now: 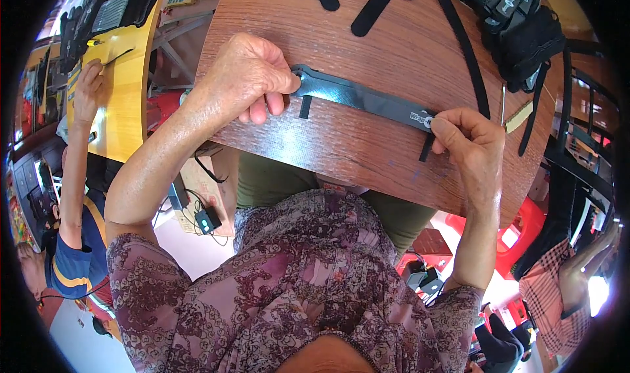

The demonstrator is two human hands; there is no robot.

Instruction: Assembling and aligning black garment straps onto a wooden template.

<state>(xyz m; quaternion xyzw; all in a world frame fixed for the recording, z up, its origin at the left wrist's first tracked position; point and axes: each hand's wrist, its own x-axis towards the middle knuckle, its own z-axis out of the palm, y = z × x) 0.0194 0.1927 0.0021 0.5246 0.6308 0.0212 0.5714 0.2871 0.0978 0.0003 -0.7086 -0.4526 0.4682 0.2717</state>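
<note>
A long flat black strap (367, 97) with a glossy face and a pale printed mark is stretched between my two hands, slanting down to the right above the brown wooden table (275, 133). My left hand (256, 77) pinches its rounded left end between thumb and forefinger, the other fingers curled. At the right end my right hand (469, 136) grips it beside the printed mark. Two short black strips, a left one (305, 107) and a right one (426, 148), show below the strap's near edge; whether they join it I cannot tell.
Loose black straps (377, 8) lie along the far side of the table. A pile of black straps with labels (522, 38) sits far right, near a yellowish strip (518, 117). On the left, a co-worker's hand (88, 87) is at a yellow table (128, 84).
</note>
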